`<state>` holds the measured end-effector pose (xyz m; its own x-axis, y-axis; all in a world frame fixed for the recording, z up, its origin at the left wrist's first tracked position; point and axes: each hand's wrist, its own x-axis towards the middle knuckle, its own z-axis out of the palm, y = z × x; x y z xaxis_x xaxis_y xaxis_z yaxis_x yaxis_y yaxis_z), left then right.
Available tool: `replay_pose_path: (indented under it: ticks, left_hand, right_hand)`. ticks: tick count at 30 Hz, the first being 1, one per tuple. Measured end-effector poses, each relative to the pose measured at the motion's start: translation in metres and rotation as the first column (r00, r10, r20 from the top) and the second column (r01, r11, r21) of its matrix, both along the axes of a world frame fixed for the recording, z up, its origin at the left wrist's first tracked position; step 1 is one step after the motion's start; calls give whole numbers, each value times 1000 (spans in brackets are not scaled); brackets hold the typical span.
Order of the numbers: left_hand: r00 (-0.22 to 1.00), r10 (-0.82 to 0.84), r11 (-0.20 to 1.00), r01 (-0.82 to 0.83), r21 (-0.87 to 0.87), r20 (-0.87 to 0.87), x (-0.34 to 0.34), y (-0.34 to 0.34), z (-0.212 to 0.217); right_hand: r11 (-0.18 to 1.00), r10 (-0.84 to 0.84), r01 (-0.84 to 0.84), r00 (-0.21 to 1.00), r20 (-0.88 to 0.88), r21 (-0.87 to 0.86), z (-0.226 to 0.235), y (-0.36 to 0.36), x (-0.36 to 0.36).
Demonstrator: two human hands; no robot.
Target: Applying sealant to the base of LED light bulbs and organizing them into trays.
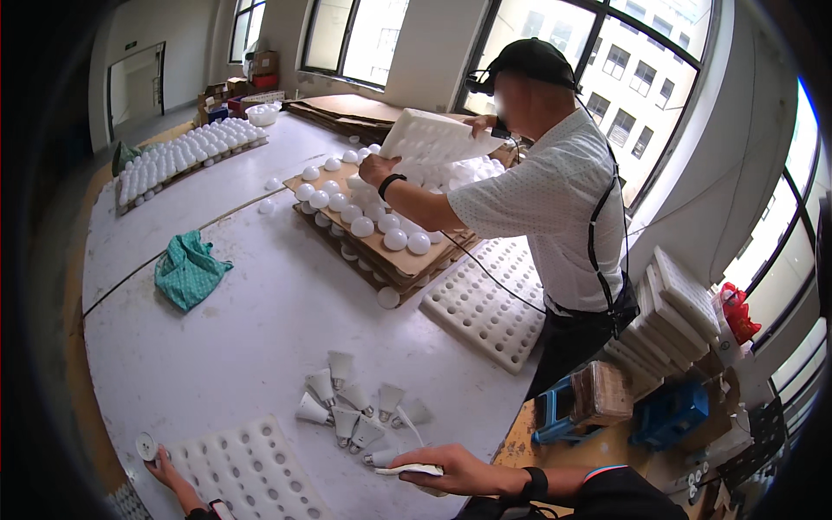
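Fingers (433,459) of my right hand (459,472) pinch a white bulb base (407,470); left hand (165,472) loosely touches a disc (146,446). Keep the grip gentle.

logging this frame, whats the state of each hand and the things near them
right hand: palm down on a white bulb base
left hand: fingers at a round white cap
foam tray: sockets unfilled
bulb bases: loose, tipped over
green bag: crumpled
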<state>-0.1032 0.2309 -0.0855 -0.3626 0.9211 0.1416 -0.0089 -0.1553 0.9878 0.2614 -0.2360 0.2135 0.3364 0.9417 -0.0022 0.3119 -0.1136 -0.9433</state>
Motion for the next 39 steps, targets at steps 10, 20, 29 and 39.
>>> replay_pose_path:
  ticks: [10, 20, 29, 39]
  left_hand:
    - [532, -427, 612, 765, -199, 731, 117, -265, 243]
    - [52, -393, 7, 999, -53, 918, 145, -400, 283]
    - [133, -322, -56, 986, -159, 937, 162, -424, 295]
    - [176, -386, -97, 968, -230, 905, 159, -424, 298]
  right_hand:
    - [995, 12, -23, 994, 112, 96, 5, -12, 1]
    - [913, 41, -243, 853, 521, 326, 25, -38, 2]
    - [863, 40, -319, 816, 576, 392, 22, -53, 6]
    - [854, 66, -359, 792, 607, 377, 22, -53, 1]
